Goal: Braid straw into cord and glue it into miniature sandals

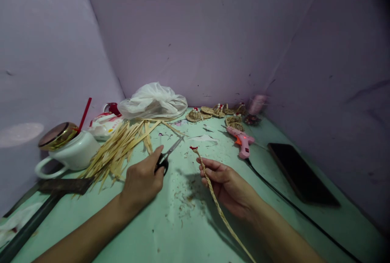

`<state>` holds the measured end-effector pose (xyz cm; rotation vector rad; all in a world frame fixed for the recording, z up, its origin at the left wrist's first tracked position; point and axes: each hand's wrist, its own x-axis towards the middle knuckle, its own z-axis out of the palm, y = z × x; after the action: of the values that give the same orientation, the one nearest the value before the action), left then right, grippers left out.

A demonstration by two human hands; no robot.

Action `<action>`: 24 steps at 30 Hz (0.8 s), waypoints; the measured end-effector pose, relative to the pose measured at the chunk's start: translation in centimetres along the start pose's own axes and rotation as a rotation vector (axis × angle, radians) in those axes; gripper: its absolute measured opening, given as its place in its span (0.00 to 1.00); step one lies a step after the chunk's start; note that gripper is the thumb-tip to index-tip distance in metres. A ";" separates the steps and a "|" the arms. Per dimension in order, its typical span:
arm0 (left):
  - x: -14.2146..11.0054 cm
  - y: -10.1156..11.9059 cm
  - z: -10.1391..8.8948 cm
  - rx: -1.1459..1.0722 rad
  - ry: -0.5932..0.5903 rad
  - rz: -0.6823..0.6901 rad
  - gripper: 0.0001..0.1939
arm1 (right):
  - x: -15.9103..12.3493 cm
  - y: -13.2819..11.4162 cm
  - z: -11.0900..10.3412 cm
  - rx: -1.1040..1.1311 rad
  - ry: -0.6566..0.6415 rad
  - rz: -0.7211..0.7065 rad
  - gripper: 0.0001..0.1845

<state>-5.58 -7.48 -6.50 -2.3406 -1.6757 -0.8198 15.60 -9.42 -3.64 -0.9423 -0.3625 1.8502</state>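
My right hand point(227, 181) pinches a braided straw cord point(213, 196) near its upper end, which is bound with red thread. From there the cord slants down to the bottom edge of the view. My left hand point(141, 177) is closed around the black handles of a pair of scissors point(172, 149), whose blades point away to the upper right. Part of the handles is hidden by the fingers. Just left of that hand lies a loose bundle of flat straw strips point(112, 149).
Behind are a white plastic bag point(155, 102) and several small woven straw pieces point(195, 115). To the right lie a pink glue gun point(242, 141) with a black cable and a dark phone point(301, 173). A white mug point(77, 151) and a hammer point(57, 194) occupy the left.
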 end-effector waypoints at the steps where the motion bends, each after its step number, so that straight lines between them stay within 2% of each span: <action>1: 0.4 -0.1 -0.2 0.055 -0.028 -0.070 0.24 | 0.0 0.0 0.1 -0.003 0.002 -0.001 0.13; 3: 1.1 -0.5 -0.8 0.162 -0.103 -0.163 0.21 | 0.0 0.0 0.1 -0.008 0.001 -0.006 0.13; 6: 2.0 -1.3 -1.4 0.272 -0.195 -0.215 0.17 | 0.0 0.1 0.1 -0.011 0.007 -0.014 0.12; 10: 2.4 -1.9 -1.6 0.270 -0.249 -0.258 0.16 | 0.1 0.0 -0.3 0.118 -0.052 0.069 0.14; 14: 2.1 -1.7 -1.2 0.258 -0.245 -0.242 0.17 | 0.5 -0.2 -0.7 0.165 -0.053 0.070 0.18; 17: 2.0 -1.7 -1.0 0.304 -0.273 -0.217 0.17 | 0.7 -0.2 -0.7 0.138 -0.012 0.031 0.16; 24: 2.4 -2.4 -0.8 0.314 -0.334 -0.174 0.16 | 0.4 0.2 -0.6 0.086 -0.031 0.077 0.13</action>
<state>-7.52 -4.93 -5.08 -2.2230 -1.9877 -0.1661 15.88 -9.28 -4.33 -0.8800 -0.2663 1.9365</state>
